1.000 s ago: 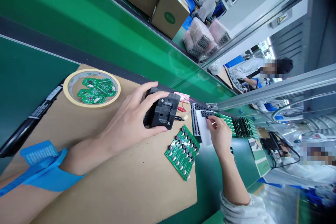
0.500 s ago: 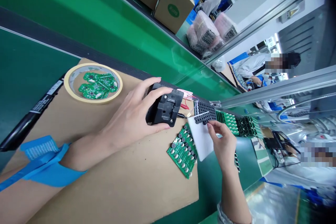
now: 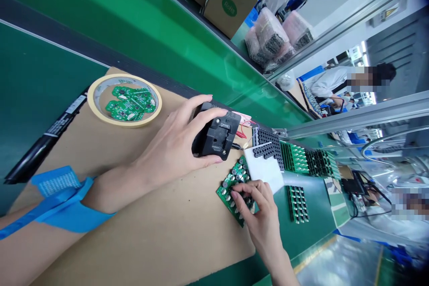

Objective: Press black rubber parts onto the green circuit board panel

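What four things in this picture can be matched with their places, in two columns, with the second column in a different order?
Things:
1. black plastic fixture
2. small green circuit boards
3. blue wrist strap
4. larger green circuit board with round parts

Places:
A. under the fingers of the right hand
B. around the left wrist
C. gripped in the left hand
D. inside the ring of a masking tape roll

Pairs: 1-C, 2-D, 3-B, 4-A
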`<state>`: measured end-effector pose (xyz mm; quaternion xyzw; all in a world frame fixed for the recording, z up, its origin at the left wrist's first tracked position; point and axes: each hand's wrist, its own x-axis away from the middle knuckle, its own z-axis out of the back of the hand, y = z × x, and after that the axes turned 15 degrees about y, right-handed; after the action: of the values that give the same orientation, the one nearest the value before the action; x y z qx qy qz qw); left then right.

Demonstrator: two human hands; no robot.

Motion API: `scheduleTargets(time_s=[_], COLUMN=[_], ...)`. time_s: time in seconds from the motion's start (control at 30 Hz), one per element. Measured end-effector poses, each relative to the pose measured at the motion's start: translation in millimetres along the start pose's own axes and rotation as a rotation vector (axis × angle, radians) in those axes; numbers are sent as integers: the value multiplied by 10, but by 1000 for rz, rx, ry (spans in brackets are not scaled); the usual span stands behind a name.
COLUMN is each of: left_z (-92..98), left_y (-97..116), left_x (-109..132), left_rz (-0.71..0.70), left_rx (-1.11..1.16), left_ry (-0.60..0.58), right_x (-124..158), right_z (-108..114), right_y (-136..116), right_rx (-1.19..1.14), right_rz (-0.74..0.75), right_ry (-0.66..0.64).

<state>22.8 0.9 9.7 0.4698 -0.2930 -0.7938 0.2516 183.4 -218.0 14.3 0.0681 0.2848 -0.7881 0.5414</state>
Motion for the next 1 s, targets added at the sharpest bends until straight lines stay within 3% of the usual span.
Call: scheduleTargets(time_s=[0.47, 1.0], left_z=[-9, -11], left_y=[14, 9], left_x=[5, 30], left_rz=[1, 16], left_rx=[-2, 23], left_ry=[4, -2], right_x=[-135, -137], right_z=[98, 41], right_y=[-199, -231], right_rx=[289, 320], right_rz=[179, 180], right_ry=[-29, -12])
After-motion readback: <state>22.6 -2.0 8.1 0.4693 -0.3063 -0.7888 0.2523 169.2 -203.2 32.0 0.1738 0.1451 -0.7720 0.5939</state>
